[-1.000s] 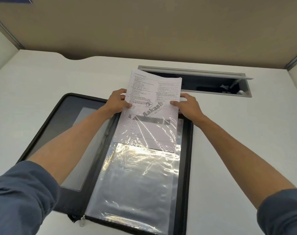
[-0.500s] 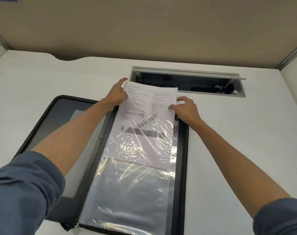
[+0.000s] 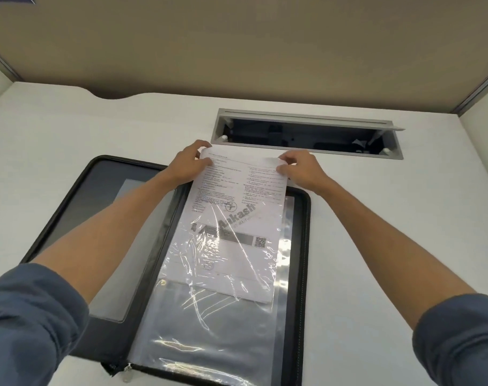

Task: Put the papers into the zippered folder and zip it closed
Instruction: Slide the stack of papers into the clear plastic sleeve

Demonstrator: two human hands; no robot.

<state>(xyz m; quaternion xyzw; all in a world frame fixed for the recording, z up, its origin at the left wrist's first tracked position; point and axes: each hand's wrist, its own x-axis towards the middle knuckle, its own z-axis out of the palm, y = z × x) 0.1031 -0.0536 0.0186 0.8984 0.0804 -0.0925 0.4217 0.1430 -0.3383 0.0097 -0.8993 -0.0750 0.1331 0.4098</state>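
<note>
A black zippered folder [image 3: 304, 246] lies open on the white desk. Its right half carries a clear plastic sleeve [image 3: 217, 330]. A printed white paper [image 3: 237, 190] sits partway inside that sleeve, its lower part under the plastic and its top sticking out past the folder's far edge. My left hand [image 3: 188, 162] pinches the paper's top left corner. My right hand [image 3: 304, 168] pinches the top right corner. The zipper pull [image 3: 127, 376] hangs at the folder's near edge by the spine.
Just beyond my hands, a grey cable hatch [image 3: 307, 133] stands open in the white desk [image 3: 390, 232]. A beige partition [image 3: 237, 45] closes off the back. Blue sleeves cover both my upper forearms.
The paper has slid further down into the plastic sleeve, and both hands have shifted to its top corners. The camera view has shifted slightly.
</note>
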